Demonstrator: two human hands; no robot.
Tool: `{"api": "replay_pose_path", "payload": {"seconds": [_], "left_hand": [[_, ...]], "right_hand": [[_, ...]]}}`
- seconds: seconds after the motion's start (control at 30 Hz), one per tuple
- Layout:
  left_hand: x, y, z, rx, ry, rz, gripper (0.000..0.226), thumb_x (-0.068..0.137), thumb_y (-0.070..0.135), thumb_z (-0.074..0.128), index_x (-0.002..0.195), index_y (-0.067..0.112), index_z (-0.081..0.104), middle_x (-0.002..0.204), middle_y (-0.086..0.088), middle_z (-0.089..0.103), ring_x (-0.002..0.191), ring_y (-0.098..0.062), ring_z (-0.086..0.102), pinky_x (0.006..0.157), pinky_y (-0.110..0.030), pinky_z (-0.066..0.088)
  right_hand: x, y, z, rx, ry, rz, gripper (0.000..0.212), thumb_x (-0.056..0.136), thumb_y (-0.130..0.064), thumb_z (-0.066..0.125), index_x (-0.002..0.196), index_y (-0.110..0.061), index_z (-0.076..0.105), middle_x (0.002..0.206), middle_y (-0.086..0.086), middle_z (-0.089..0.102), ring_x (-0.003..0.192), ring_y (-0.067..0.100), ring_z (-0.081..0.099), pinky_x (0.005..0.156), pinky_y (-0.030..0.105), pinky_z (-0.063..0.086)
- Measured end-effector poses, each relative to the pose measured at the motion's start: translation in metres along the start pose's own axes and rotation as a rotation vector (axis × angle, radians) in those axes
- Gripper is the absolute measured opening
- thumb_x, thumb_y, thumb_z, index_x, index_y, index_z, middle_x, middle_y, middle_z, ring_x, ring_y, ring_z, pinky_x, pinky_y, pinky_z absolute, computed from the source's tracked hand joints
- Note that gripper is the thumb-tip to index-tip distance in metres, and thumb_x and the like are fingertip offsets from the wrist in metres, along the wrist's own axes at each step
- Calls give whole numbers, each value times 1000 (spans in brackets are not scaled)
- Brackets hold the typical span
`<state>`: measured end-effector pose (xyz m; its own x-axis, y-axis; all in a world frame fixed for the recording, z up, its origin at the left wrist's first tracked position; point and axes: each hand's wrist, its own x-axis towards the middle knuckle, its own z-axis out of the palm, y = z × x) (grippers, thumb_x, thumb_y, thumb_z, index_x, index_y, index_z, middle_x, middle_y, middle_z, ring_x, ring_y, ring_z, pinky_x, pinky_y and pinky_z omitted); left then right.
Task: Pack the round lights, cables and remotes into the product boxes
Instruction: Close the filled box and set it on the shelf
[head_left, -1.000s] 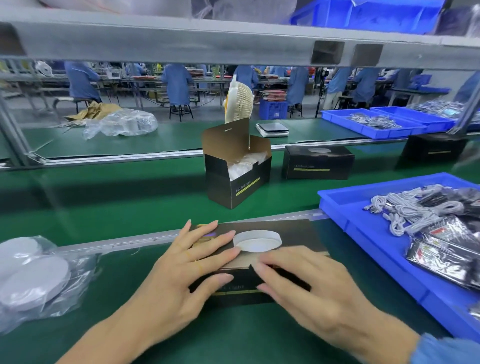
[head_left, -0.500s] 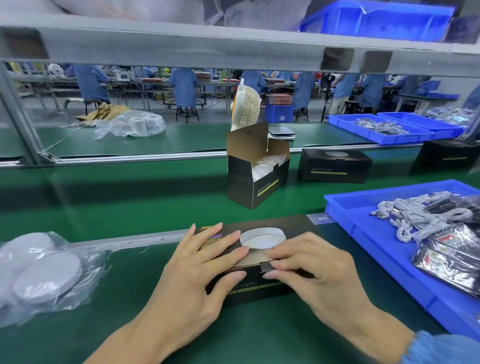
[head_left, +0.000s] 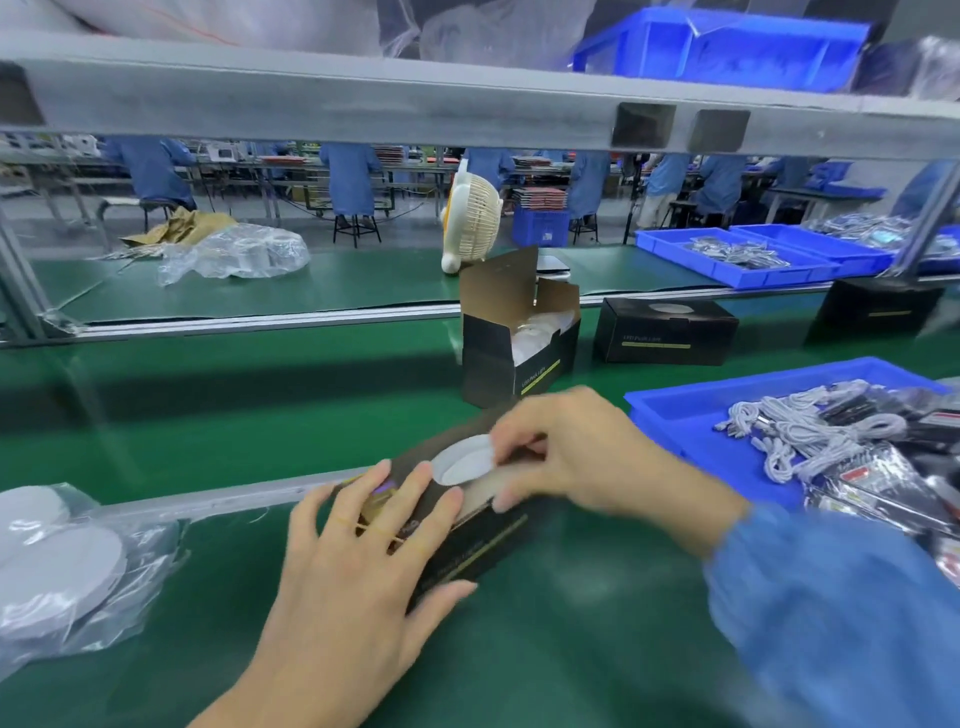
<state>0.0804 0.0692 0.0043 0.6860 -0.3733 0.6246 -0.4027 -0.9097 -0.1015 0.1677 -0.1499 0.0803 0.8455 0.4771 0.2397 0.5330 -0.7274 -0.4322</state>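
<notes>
Head view from the packing bench: the right hand (head_left: 582, 452) has lifted off the lid of the black product box (head_left: 457, 540) and now curls over its far end, fingertips pinched close at the edge of the round white disc (head_left: 462, 460) showing on the box top. Half a second ago that hand lay flat, pressing the lid down alongside the left. Whether the disc is a real light or the picture printed on the lid cannot be told, nor whether the fingers truly grip anything. The left hand (head_left: 363, 551) has stayed put, fingers spread wide and flat across the near end of the box, holding it against the green worktop (head_left: 571, 623) close to its front rail.

The shift suggests the lid-closing press is over and the worker is finishing or checking the far flap before sending this box on.

Beyond the rail, on the belt, an open box (head_left: 519, 338) stands with lights inside, flap up, and a closed box (head_left: 665, 332) lies just right of it. White cables (head_left: 810, 431) and bagged remotes (head_left: 878, 478) fill the blue tray (head_left: 675, 410) at the worktop's right edge; a bag of round lights (head_left: 57, 561) sits at the left edge, so plenty of stock is left to pack.
</notes>
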Motion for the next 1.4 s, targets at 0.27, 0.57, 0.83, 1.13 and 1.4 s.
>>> {"api": "replay_pose_path", "payload": {"seconds": [0.27,0.57,0.83,1.13,1.4], "left_hand": [[70,-58,50,217,-33,-353,37,88,37,64,119,18,71,121,-17,67,111,-44,59,94,-61,34],[126,18,51,-579,-103,-638,132,67,55,82,156,14,-6,165,-10,5,150,-27,13,119,-50,22],[15,10,30,-863,299,-618,106,64,25,78,152,42,20,141,26,47,118,8,51,98,-38,42],[-8,25,-39,-290,312,26,41,87,36,58,122,15,66,128,-4,61,117,-24,58,103,-39,43],[27,67,-55,39,-499,-245,96,58,100,11,145,59,16,155,11,29,143,-18,27,97,-32,48]], "right_hand": [[137,90,17,-86,359,283,41,89,-32,69,121,-10,53,112,13,58,103,33,56,86,41,47],[67,24,6,-210,271,123,20,90,-23,65,103,-8,63,102,16,67,98,37,61,68,35,40],[-123,86,-91,-479,10,352,30,92,-37,60,119,-25,61,113,-6,64,108,16,62,88,33,51],[-155,110,-104,-686,-136,644,31,95,-26,53,125,-31,60,120,1,59,114,25,57,89,35,49],[-85,-58,-66,-360,578,-293,22,76,0,63,93,-8,75,90,6,66,75,29,61,58,34,49]]}}
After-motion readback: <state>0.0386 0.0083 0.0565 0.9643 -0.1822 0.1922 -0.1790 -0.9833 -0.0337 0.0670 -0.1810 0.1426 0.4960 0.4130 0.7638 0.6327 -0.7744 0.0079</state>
